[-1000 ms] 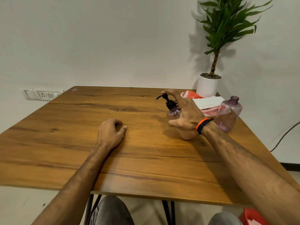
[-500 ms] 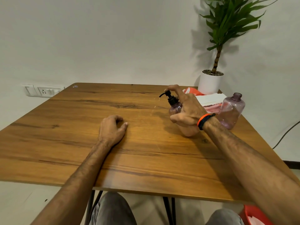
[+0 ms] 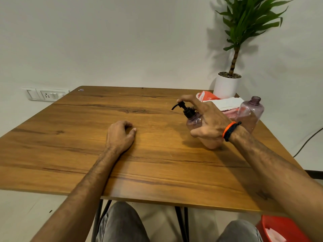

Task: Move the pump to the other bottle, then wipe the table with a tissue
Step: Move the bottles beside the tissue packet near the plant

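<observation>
pump [image 3: 183, 109] on bottle [image 3: 195, 122] — no readable label

Right hand [image 3: 209, 123] grips pump bottle [image 3: 194, 122]; left hand [image 3: 119, 136] rests on table [image 3: 139, 172].

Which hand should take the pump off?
Probably the right hand: it already grips the bottle with a finger on the pump. The left hand rests on the table, apart.

The pump [image 3: 183, 107] has risen back up after being pressed half a second ago. The right hand [image 3: 208, 123] has loosened, its forefinger now resting on the pump's top.
</observation>
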The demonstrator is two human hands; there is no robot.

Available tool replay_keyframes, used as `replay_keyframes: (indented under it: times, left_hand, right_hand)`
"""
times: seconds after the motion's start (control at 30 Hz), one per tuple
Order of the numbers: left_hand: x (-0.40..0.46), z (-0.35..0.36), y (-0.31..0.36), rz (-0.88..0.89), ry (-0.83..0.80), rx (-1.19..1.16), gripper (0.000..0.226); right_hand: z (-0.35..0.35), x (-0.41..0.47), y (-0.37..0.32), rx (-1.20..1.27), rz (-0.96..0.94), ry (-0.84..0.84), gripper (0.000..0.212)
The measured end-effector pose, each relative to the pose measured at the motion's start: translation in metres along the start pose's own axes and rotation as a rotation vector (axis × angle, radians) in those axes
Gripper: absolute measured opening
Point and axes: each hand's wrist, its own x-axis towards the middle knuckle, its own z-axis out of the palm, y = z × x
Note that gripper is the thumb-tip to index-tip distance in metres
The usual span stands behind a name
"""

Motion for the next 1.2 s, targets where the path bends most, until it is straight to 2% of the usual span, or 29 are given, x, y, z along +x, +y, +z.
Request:
replay_keyframes:
  times: [0.13,0.3,0.5,0.8,0.93,1.2]
  left_hand:
    - [0.001,0.000,0.001,0.000,-0.001,0.008,0.035]
    - [0.001,0.002,0.000,-0.008,0.018,0.015,0.034]
    - [0.002,0.003,-0.001,-0.010,0.024,0.010,0.034]
    - [0.002,0.005,-0.001,-0.006,0.032,0.021,0.033]
    - [0.004,0.005,-0.004,-0.002,0.031,0.017,0.034]
    - [0.003,0.006,-0.004,0.006,0.044,0.023,0.032]
  right_hand:
    - [-0.003,-0.004,-0.004,0.010,-0.011,-0.002,0.086]
    - [-0.003,-0.005,-0.003,0.016,0.010,-0.001,0.094]
    - [-0.002,-0.004,-0.003,-0.019,0.124,0.113,0.094]
    - [0.001,-0.002,-0.006,-0.124,0.194,0.129,0.089]
    - [-0.001,-0.002,-0.001,-0.054,0.199,0.173,0.094]
    - [0.010,0.006,0.008,0.175,0.277,0.411,0.106]
